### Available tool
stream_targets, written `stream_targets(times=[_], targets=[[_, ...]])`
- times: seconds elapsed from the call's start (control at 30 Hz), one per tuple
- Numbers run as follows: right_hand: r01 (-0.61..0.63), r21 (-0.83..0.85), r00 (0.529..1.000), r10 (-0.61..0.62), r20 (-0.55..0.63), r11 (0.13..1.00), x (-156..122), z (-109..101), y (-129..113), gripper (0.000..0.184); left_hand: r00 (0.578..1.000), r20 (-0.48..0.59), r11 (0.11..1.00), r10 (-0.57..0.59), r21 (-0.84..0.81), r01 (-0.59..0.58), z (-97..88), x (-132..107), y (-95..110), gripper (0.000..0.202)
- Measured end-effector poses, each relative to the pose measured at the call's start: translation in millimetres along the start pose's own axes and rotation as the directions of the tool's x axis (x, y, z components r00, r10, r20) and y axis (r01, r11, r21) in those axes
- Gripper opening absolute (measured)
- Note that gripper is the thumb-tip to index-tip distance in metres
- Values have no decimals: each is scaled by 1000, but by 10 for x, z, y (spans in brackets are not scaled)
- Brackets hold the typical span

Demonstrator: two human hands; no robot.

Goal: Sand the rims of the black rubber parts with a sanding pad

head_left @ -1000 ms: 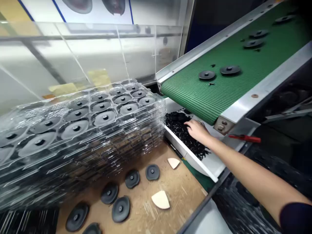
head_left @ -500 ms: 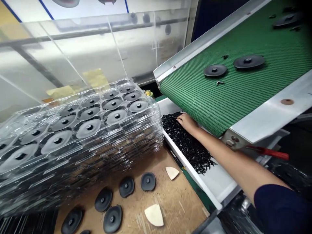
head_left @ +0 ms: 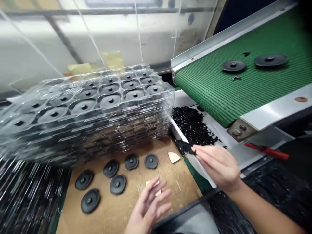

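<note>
My right hand (head_left: 216,164) is over the near edge of the white tray (head_left: 234,151) and pinches a black disc (head_left: 185,147) by its rim. My left hand (head_left: 149,208) hovers open, fingers spread, above the brown board (head_left: 122,208), partly covering a pale wedge-shaped piece. Several black round discs (head_left: 116,184) lie loose on the board just left of it. A heap of small black scraps (head_left: 192,125) fills the tray's far part.
A stack of clear blister trays (head_left: 92,110) loaded with black discs stands at the left. A green conveyor belt (head_left: 243,84) at the upper right carries two discs (head_left: 234,65). A red-handled tool (head_left: 266,150) lies at the right. Another pale wedge (head_left: 174,157) lies on the board.
My right hand has come back out of the scrap heap toward me, now holding a black disc. My left hand has come into view over the board. The view shifted left and down.
</note>
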State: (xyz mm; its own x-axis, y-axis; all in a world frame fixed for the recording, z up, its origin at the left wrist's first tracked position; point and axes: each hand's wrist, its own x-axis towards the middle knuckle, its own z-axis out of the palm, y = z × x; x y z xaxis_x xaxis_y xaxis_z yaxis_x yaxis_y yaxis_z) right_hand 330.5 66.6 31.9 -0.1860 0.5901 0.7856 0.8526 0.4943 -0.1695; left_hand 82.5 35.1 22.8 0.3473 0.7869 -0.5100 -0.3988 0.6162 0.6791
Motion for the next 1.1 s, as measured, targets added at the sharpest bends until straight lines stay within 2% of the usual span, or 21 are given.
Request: stream_targets(times=[0.03, 0.1, 0.2, 0.27, 0.4, 0.47, 0.53, 0.63, 0.7, 0.77, 0.93, 1.0, 1.1], targets=[[34, 31, 999, -35, 5, 999, -20, -59, -177, 28, 996, 47, 995, 80, -64, -76, 87, 28, -20, 63], [87, 95, 995, -92, 48, 992, -61, -129, -502, 32, 982, 107, 976, 157, -167, -138, 219, 31, -49, 76], [103, 203, 979, -135, 151, 974, -118, -106, -894, 32, 980, 108, 967, 166, -213, -140, 239, -93, -65, 70], [59, 265, 978, -110, 179, 962, -140, -24, -1095, 33, 984, 66, 962, 165, -232, -146, 141, -223, -64, 66], [-24, 401, 985, -47, 167, 916, -112, 173, -1394, 26, 981, -62, 947, 184, -254, -194, -154, -463, -57, 71], [-100, 495, 969, -28, 245, 863, -71, 255, -1503, 21, 980, -111, 945, 165, -267, -189, -290, -553, -54, 68], [-253, 576, 926, 22, 377, 777, -26, 325, -1591, 19, 981, -122, 937, 148, -300, -178, -407, -625, -51, 65], [-517, 634, 825, 137, 548, 575, 36, 417, -1700, 17, 988, -82, 927, 131, -343, -152, -555, -702, -50, 61], [-622, 653, 763, 148, 629, 432, 74, 467, -1764, 17, 993, -46, 925, 107, -363, -116, -640, -736, -51, 59], [-689, 639, 706, 118, 698, 342, 107, 501, -1817, 16, 996, -20, 921, 87, -378, -88, -709, -759, -50, 59], [-811, 511, 553, 86, 829, 284, 151, 533, -1870, 13, 995, 21, 913, 97, -400, -80, -800, -790, -31, 57], [-827, 492, 527, 69, 847, 274, 156, 544, -1878, 11, 993, 37, 906, 114, -414, -89, -815, -793, -27, 53], [-828, 501, 524, 30, 851, 251, 158, 564, -1907, 14, 990, 27, 907, 135, -407, -113, -844, -784, -51, 53]])
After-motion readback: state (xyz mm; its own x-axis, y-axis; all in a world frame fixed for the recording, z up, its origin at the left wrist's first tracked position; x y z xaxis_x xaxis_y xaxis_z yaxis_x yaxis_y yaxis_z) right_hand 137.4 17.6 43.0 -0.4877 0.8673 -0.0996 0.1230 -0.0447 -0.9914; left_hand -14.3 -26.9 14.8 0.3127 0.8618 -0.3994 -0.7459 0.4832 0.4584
